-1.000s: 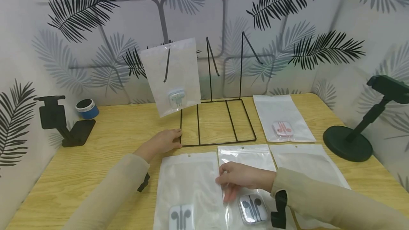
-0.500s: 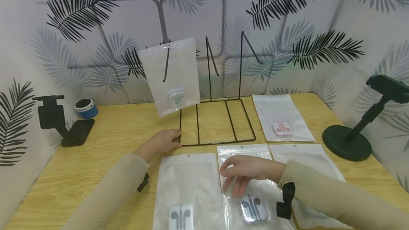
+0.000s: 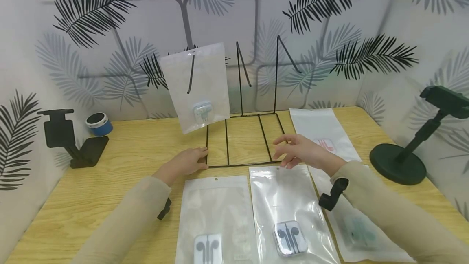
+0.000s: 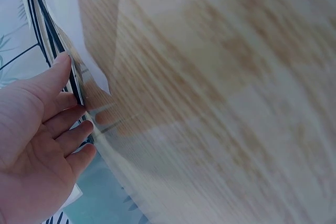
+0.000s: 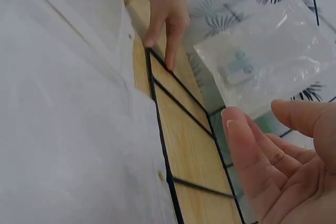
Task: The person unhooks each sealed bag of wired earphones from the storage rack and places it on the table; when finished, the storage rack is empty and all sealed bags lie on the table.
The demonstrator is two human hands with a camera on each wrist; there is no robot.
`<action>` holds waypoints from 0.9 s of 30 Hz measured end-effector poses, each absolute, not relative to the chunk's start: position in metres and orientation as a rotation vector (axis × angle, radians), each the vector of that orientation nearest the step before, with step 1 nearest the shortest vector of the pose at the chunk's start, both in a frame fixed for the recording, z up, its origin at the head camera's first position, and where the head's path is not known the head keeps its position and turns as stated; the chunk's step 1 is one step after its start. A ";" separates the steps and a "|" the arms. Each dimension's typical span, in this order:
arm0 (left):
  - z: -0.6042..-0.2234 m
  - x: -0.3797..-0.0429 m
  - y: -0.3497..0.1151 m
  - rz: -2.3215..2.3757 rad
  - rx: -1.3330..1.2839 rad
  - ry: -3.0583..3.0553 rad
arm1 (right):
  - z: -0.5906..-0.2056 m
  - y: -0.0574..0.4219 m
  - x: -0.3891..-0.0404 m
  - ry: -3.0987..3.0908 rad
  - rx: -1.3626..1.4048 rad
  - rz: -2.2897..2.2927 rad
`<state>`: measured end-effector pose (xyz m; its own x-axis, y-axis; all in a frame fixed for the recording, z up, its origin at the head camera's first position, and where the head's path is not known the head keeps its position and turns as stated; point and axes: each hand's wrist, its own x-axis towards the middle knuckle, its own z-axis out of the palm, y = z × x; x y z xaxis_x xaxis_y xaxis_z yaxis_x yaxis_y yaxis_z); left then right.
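My left hand (image 3: 185, 162) touches the front left corner of a black wire display rack (image 3: 227, 141), thumb and fingers spread along its wires. The right hand (image 3: 302, 150) hovers by the rack's front right corner, fingers loosely bent and nothing in them. From the rack's left hook hangs a white zip bag (image 3: 210, 76) with pale green earphones inside. Two other hooks are bare. In front lie a frosted bag (image 3: 220, 207) and a shiny clear bag (image 3: 269, 203), each with boxed earphones. Another frosted bag (image 3: 340, 215), partly under the right sleeve, shows a greenish earphone case (image 3: 360, 231).
Behind the right forearm lies a bag (image 3: 318, 121) with pink earphones, partly covered by the hand. A black phone stand (image 3: 60, 133) and a blue and white cylinder (image 3: 99, 125) stand at left. Another round-based stand (image 3: 399, 164) is at right. Patterned walls enclose the table.
My right hand has moved up and to the right, from over the clear bag to the rack's front right corner. The left hand has stayed at its corner.
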<state>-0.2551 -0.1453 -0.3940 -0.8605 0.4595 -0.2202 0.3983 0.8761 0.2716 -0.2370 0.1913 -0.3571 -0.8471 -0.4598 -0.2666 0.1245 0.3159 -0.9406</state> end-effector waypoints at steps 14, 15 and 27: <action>-0.397 -0.257 -0.146 0.316 0.644 2.767 | -0.395 0.226 -0.279 2.347 -0.272 -1.277; -0.397 -0.257 -0.146 0.319 0.640 2.767 | -0.397 0.226 -0.280 2.353 -0.294 -1.252; -0.396 -0.257 -0.146 0.327 0.636 2.767 | -0.405 0.219 -0.283 2.416 -0.376 -1.078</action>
<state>-0.2570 -0.1462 -0.3960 -0.8630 0.4543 -0.2212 0.3902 0.8773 0.2794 -0.2830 0.2185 -0.4051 -0.8545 -0.4231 -0.3014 -0.0583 0.6546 -0.7537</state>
